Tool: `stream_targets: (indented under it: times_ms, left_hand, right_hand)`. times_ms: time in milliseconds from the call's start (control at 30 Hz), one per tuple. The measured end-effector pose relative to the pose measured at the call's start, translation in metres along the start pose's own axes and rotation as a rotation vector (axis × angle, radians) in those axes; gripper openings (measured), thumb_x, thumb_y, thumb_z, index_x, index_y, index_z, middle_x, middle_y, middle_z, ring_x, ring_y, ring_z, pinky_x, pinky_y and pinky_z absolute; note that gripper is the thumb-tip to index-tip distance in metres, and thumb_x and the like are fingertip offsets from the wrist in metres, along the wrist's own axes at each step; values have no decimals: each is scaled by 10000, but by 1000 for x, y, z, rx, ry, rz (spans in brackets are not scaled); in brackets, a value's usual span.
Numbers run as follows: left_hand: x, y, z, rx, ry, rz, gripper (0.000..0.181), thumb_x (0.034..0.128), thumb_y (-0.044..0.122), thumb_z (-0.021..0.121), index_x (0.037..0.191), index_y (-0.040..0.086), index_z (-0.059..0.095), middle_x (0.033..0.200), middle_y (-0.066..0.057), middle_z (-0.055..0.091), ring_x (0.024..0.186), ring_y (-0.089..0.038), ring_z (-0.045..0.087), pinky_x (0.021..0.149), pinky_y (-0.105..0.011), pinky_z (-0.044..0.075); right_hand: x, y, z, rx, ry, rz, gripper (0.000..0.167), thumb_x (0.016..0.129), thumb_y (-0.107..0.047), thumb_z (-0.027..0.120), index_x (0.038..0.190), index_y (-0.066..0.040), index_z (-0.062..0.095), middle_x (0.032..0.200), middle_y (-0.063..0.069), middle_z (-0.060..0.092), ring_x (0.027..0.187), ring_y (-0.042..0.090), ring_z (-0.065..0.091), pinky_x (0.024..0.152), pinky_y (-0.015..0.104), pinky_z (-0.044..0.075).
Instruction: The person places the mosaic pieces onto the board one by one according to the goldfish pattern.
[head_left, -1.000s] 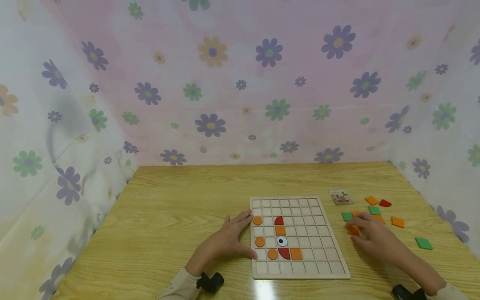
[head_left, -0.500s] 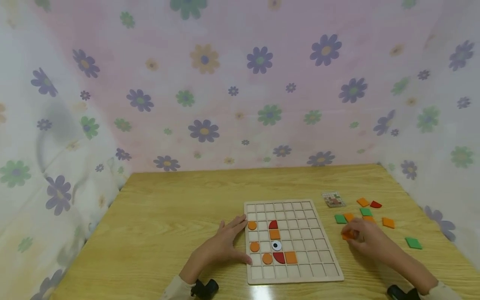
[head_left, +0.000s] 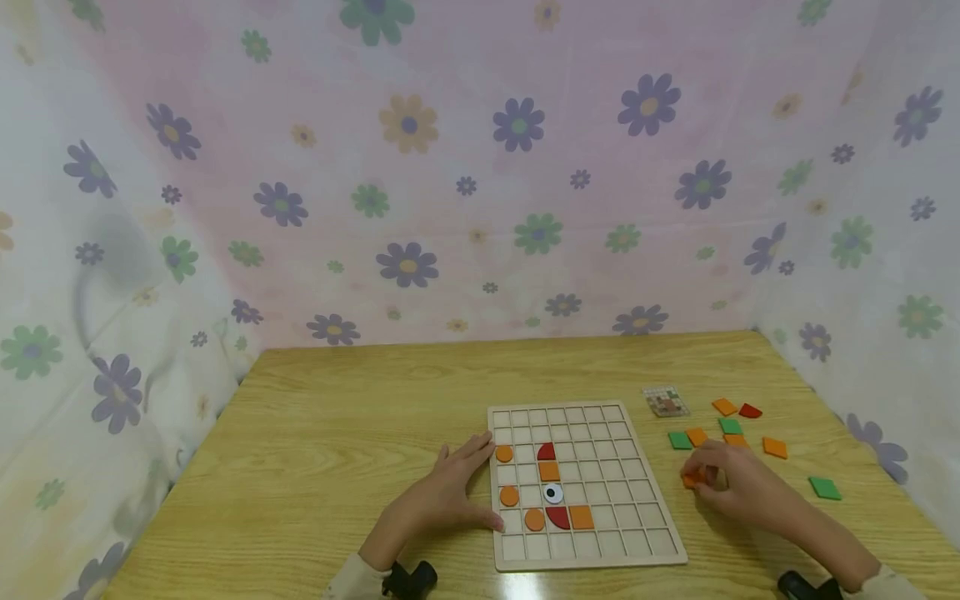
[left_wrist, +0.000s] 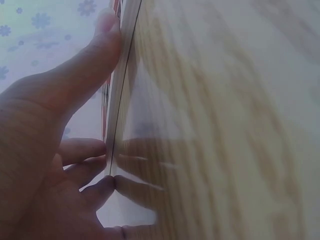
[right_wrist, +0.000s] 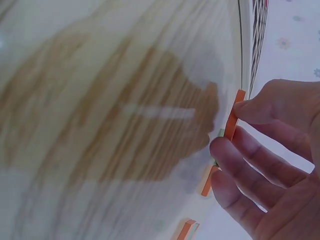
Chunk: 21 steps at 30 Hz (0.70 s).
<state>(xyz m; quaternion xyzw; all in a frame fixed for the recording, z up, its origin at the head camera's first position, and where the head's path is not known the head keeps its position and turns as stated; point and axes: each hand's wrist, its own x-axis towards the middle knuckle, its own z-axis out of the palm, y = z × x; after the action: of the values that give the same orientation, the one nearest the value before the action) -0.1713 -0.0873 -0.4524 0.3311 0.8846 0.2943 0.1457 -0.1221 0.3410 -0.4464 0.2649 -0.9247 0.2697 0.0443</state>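
Observation:
A pale wooden grid board (head_left: pixel 622 500) lies on the table. My left hand (head_left: pixel 442 500) is at the board's left side, its thumb on the rim and its fingertips against the edge; the left wrist view shows this hand (left_wrist: pixel 55 145) spread along that edge. To the right of the board, my right hand (head_left: pixel 738 479) pinches an orange tile (right_wrist: pixel 234 115) between thumb and fingers. In the head view that tile (head_left: pixel 692 481) is partly covered by the fingers. Orange discs (head_left: pixel 509 497), red quarter-round pieces (head_left: pixel 558 517), orange squares (head_left: pixel 581 517) and a white eye piece (head_left: pixel 552 493) sit in the grid.
Loose orange tiles (head_left: pixel 775 447), green tiles (head_left: pixel 825 487) and a red quarter-round piece (head_left: pixel 750 411) lie scattered around and beyond the right hand. A small patterned card (head_left: pixel 666 402) lies beyond the board's upper right corner. Flowered cloth (head_left: pixel 465 250) walls in the table.
The right fingers have drawn together on the orange tile, which shows less between them. The left hand has stayed at the board's edge. The head view has shifted slightly.

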Motion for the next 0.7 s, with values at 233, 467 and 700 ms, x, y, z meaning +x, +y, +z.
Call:
stream_targets:
  times_ms: [233,467,700]
  left_hand:
    - [1,0,-1,8,-4,12,1073,698,578,741,1499,54,257,1569,-62,165,1431,-266,137,1109,-593,52]
    - [1,0,0,16,0,21,1068,701,573,745,1496,48,262,1568,-71,170,1428,-271,146,1103,-605,48]
    - [1,0,0,5,-6,8,1067,704,563,751,1499,53,256,1570,-64,159,1432,-260,131,1108,-594,32]
  right_hand:
    - [3,-7,-1,18,34,-36,235,749,40,738,885,-143,682,808,-86,583,651,-29,462,456,197,411]
    - [7,-14,1,63,38,-83,221,764,29,735,896,-141,684,801,-75,582,669,-13,472,459,195,416]
    - [13,-23,7,99,29,-142,244,756,70,710,898,-127,683,805,-101,582,667,-22,485,455,192,432]
